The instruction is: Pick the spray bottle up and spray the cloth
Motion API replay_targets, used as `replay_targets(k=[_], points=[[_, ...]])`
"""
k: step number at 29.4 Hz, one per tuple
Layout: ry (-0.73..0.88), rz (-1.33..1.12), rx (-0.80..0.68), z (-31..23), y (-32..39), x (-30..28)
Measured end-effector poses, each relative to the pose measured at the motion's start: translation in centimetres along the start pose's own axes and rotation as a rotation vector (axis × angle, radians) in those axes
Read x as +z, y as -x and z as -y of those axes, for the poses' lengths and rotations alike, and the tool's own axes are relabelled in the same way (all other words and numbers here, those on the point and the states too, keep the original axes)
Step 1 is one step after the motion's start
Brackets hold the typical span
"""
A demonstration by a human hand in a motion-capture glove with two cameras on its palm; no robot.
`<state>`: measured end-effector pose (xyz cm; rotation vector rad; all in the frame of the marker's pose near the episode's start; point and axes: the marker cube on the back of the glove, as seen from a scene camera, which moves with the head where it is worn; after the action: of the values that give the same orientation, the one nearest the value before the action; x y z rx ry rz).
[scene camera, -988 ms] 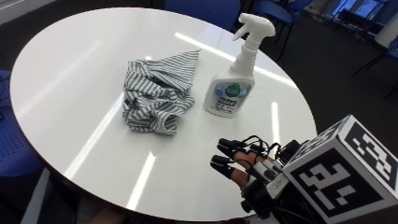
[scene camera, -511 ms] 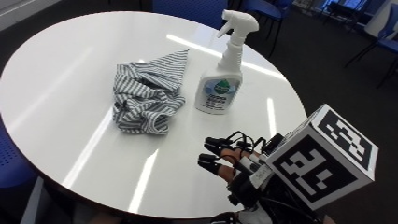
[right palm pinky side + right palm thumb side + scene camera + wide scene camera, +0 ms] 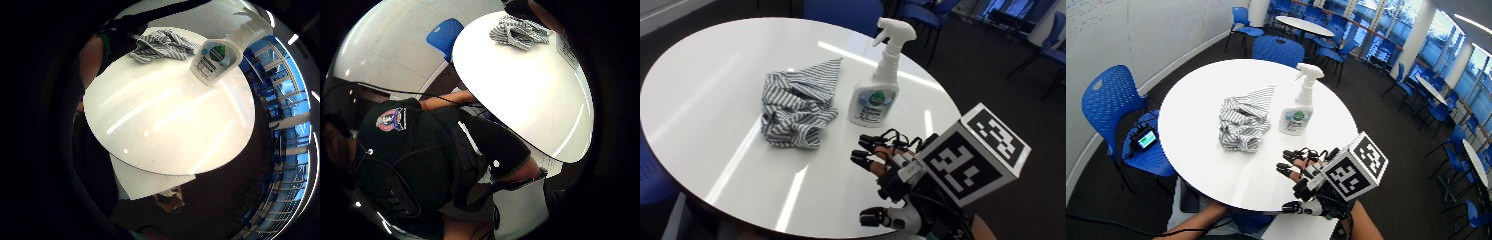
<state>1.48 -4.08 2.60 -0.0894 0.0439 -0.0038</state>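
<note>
The gloved right hand (image 3: pixel 883 155) hovered over the round white surface (image 3: pixel 706 90), fingers spread and empty, near the upright spray bottle (image 3: pixel 878 82) beside the crumpled striped cloth (image 3: pixel 798 107).

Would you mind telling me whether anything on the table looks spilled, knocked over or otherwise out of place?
Nothing stands out. The spray bottle stands upright on the white table, with no liquid visible around it. The striped cloth lies crumpled beside it. The gloved right hand hovers near the bottle, holding nothing.
</note>
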Motion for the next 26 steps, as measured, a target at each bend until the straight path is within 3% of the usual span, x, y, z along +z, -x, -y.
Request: replay_targets(k=[9,19,26], points=[[-0.089,0.059,0.151,3.2,-3.3,1.0],[-0.413,0.014,0.561,7.2,-8.5,0.0],[-0.648,0.219,0.845,8.7,-11.4,-0.2]])
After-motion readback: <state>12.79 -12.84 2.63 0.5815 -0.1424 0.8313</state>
